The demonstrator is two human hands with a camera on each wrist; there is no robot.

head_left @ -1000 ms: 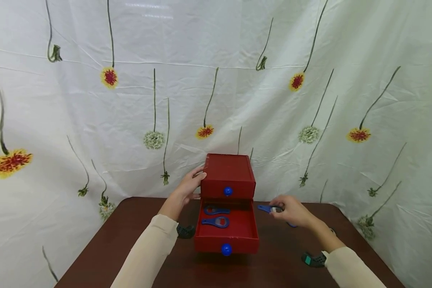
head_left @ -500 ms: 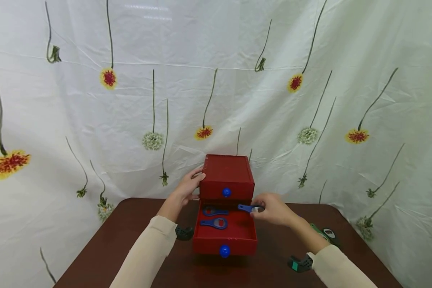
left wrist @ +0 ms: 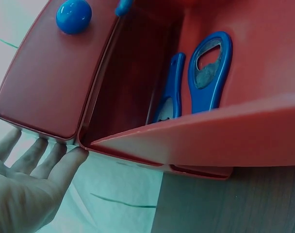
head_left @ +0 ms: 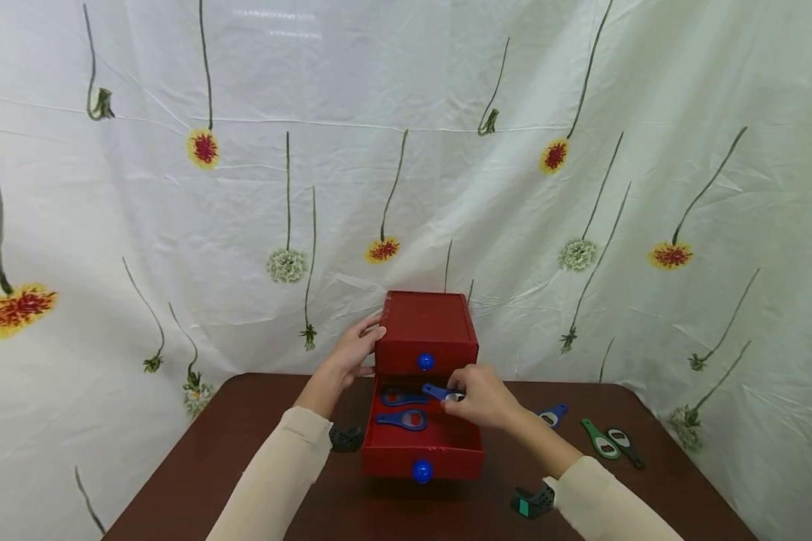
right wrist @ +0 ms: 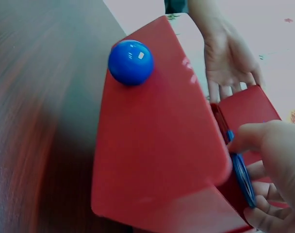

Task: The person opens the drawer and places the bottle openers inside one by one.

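Two blue bottle openers [head_left: 401,418] lie in the pulled-out red drawer [head_left: 387,460].

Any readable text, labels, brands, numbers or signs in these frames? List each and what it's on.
None readable.
Red drawer box: no lettering visible.
Blue bottle openers: no legible marks.
Green bottle opener, dark bottle opener, wrist device: too small to tell.
Flower-print curtain: no words visible.

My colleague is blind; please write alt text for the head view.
A person's right hand holds a blue bottle opener over an open red drawer containing two more blue openers, while the left hand touches the side of the red cabinet. On the table at right lie a blue opener, a green opener and a dark opener.
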